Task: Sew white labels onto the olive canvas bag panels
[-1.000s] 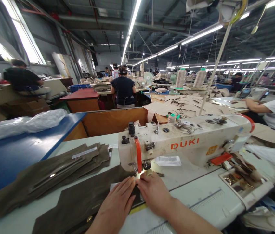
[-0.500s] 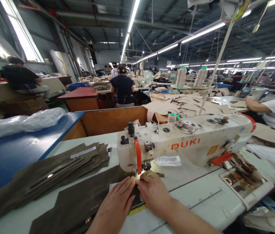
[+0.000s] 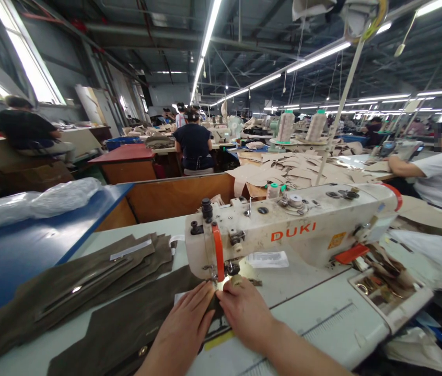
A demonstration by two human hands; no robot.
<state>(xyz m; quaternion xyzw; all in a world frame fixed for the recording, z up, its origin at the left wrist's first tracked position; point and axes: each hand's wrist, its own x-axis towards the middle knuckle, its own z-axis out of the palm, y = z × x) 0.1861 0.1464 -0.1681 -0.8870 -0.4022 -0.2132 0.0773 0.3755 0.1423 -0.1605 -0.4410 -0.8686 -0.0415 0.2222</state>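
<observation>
Here's the left hand (image 3: 185,321), fingers straight and together, pressed flat on the dark olive fabric panel (image 3: 115,324), which lies on the sewing table (image 3: 323,334) with its far end right at the needle area of the DUKI sewing machine (image 3: 295,227). The right hand (image 3: 246,313) curls in close beside it, fingertips at the fabric; whether they're pinching it, I can't tell. Left of the panel, similar pieces (image 3: 64,282) lie stacked.
</observation>
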